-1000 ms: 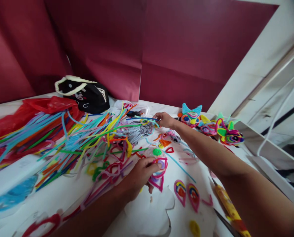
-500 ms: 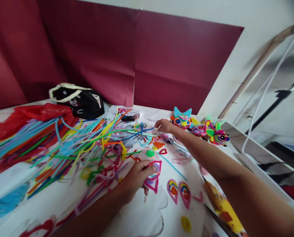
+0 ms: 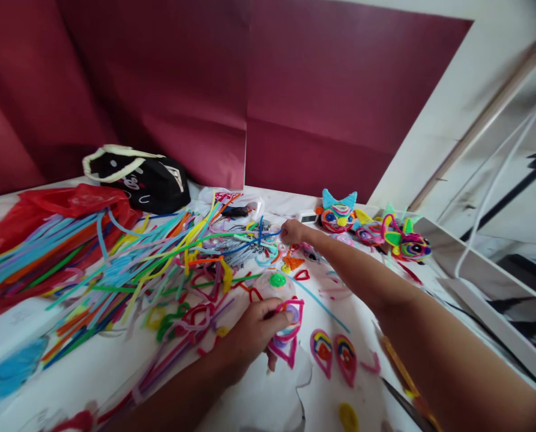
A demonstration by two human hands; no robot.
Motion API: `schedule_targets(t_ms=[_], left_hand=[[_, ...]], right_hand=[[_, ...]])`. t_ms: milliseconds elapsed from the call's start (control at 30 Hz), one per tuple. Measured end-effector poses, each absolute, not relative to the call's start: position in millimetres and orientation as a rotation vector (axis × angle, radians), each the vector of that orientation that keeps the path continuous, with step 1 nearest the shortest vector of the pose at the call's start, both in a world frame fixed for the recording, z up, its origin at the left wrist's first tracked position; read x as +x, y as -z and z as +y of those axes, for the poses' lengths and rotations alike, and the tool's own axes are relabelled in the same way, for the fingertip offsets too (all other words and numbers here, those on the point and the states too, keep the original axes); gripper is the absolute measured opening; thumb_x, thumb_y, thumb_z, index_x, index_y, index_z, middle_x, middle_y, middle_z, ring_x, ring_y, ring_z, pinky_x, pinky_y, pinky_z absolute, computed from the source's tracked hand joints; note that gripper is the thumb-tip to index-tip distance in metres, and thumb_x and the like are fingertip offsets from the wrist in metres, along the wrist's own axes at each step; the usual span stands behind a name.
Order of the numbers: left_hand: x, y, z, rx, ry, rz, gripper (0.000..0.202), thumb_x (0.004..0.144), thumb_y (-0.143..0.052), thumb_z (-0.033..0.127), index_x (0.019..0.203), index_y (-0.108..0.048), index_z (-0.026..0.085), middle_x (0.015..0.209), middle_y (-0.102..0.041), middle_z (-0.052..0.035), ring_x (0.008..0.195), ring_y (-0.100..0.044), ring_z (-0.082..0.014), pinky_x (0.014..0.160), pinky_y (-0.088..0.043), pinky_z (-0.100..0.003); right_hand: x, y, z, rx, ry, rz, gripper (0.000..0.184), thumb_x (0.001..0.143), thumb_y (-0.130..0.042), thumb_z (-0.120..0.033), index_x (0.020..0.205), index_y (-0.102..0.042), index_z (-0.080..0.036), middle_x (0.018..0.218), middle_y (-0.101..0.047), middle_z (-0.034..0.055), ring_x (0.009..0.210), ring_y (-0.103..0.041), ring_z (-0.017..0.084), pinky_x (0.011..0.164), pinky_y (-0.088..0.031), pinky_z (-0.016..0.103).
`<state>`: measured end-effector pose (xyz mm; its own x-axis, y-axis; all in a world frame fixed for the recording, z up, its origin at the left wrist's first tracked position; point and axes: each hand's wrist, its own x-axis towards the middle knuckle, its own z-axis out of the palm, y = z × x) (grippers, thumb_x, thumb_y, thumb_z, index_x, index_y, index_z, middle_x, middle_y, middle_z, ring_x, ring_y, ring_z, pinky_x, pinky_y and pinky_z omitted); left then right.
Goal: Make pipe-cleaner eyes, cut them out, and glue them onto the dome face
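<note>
My left hand [image 3: 261, 324] is closed on a pink-edged pipe-cleaner shape [image 3: 290, 327] with a purple and blue middle, its thumb pressed on the front. Just behind it lies a pale round piece with a green disc [image 3: 277, 280]. My right hand [image 3: 295, 232] is stretched out at the far side of the table, its fingers curled together. The end of a blue pipe cleaner [image 3: 254, 240] meets those fingertips; what they hold is hidden. Two teardrop shapes with pink rims [image 3: 322, 352] lie to the right of my left hand.
Loose pipe cleaners [image 3: 132, 258] spread over the left side, some in a red plastic bag [image 3: 69, 204]. A black bag [image 3: 146, 183] stands behind. Finished colourful figures [image 3: 338, 217] sit at back right. A dark blade-like tool [image 3: 405, 402] lies beneath my right arm.
My right hand's fingers have curled in more, down at the blue pipe cleaner's end. My left hand keeps its hold. The whole view has shifted slightly.
</note>
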<state>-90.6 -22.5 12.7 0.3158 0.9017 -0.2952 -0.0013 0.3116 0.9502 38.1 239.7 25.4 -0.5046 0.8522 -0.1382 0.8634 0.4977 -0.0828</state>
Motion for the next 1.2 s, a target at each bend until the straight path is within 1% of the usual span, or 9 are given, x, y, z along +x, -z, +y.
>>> schedule_targets(t_ms=[233, 400, 600, 733, 833, 900, 1000, 1100, 1200], left_hand=[[-89.0, -12.2, -21.1, 1.105, -0.759, 1.068, 0.028, 0.076, -0.062, 0.042, 0.072, -0.051, 0.016, 0.057, -0.037, 0.0073, 0.038, -0.043, -0.0057, 0.029, -0.039, -0.016], [-87.1, -13.4, -20.8, 1.134, -0.76, 1.072, 0.029, 0.077, -0.062, 0.043, 0.075, -0.055, 0.015, 0.056, -0.037, 0.0075, 0.037, -0.042, -0.0053, 0.029, -0.039, -0.016], [-87.6, -12.7, -20.5, 1.144, -0.755, 1.092, 0.028, 0.076, -0.061, 0.042, 0.074, -0.054, 0.015, 0.056, -0.037, 0.0078, 0.036, -0.041, -0.0052, 0.028, -0.039, -0.016], [-88.1, -12.2, -20.6, 1.149, -0.748, 1.094, 0.028, 0.076, -0.06, 0.043, 0.075, -0.055, 0.015, 0.056, -0.037, 0.0077, 0.036, -0.042, -0.0055, 0.029, -0.039, -0.016], [-87.6, -12.6, -21.6, 1.157, -0.739, 1.085, 0.029, 0.077, -0.059, 0.043, 0.077, -0.057, 0.015, 0.056, -0.037, 0.0077, 0.036, -0.043, -0.0054, 0.028, -0.037, -0.015], [-87.2, -12.6, -22.2, 1.156, -0.736, 1.073, 0.028, 0.077, -0.059, 0.043, 0.079, -0.058, 0.015, 0.057, -0.038, 0.0074, 0.036, -0.044, -0.0056, 0.029, -0.037, -0.015], [-87.0, -11.5, -22.5, 1.161, -0.738, 1.066, 0.028, 0.078, -0.059, 0.042, 0.081, -0.058, 0.015, 0.057, -0.04, 0.0073, 0.036, -0.044, -0.0058, 0.029, -0.037, -0.015], [-87.0, -10.4, -22.7, 1.173, -0.741, 1.073, 0.027, 0.079, -0.059, 0.042, 0.08, -0.058, 0.014, 0.055, -0.04, 0.0075, 0.035, -0.043, -0.0056, 0.029, -0.036, -0.015], [-86.4, -10.8, -23.7, 1.183, -0.725, 1.072, 0.028, 0.079, -0.059, 0.042, 0.08, -0.058, 0.014, 0.055, -0.041, 0.0071, 0.036, -0.043, -0.0061, 0.03, -0.037, -0.016]], right_hand=[[79.2, -45.9, 217.7, 1.273, 0.415, 2.806, 0.029, 0.092, -0.058, -0.033, 0.114, -0.06, -0.015, 0.112, -0.062, 0.0067, 0.094, -0.063, 0.019, 0.08, -0.054, 0.038], [89.2, -28.9, 191.1, 0.98, 0.53, 2.85, 0.026, 0.09, -0.06, -0.032, 0.108, -0.062, -0.014, 0.106, -0.064, 0.0054, 0.09, -0.063, 0.017, 0.078, -0.055, 0.037], [84.4, -26.8, 201.6, 0.974, 0.51, 2.939, 0.026, 0.092, -0.057, -0.034, 0.108, -0.061, -0.014, 0.101, -0.065, 0.0048, 0.084, -0.064, 0.016, 0.074, -0.055, 0.034], [110.4, -39.4, 202.3, 1.005, 0.42, 2.972, 0.026, 0.092, -0.056, -0.037, 0.102, -0.064, -0.014, 0.097, -0.067, 0.0041, 0.084, -0.065, 0.016, 0.077, -0.054, 0.035], [134.3, -36.5, 186.0, 1.008, 0.28, 2.993, 0.02, 0.092, -0.056, -0.03, 0.101, -0.068, -0.016, 0.099, -0.068, 0.0059, 0.087, -0.064, 0.017, 0.081, -0.05, 0.034], [146.5, -28.8, 171.8, 1.014, 0.183, 3.003, 0.022, 0.089, -0.056, -0.022, 0.105, -0.07, -0.017, 0.101, -0.067, 0.0101, 0.091, -0.062, 0.019, 0.083, -0.046, 0.032], [156.0, -17.0, 154.2, 1.053, 0.056, 3.005, 0.028, 0.089, -0.053, -0.018, 0.11, -0.07, -0.015, 0.1, -0.065, 0.0158, 0.094, -0.059, 0.023, 0.085, -0.043, 0.036], [151.3, -13.9, 144.4, 1.085, -0.016, 3.014, 0.029, 0.087, -0.052, -0.016, 0.111, -0.069, -0.012, 0.103, -0.063, 0.0182, 0.097, -0.056, 0.026, 0.087, -0.041, 0.039], [129.7, -18.6, 140.9, 1.08, -0.015, 3.059, 0.039, 0.087, -0.053, -0.016, 0.124, -0.06, -0.012, 0.115, -0.061, 0.0181, 0.105, -0.055, 0.027, 0.09, -0.041, 0.038]])
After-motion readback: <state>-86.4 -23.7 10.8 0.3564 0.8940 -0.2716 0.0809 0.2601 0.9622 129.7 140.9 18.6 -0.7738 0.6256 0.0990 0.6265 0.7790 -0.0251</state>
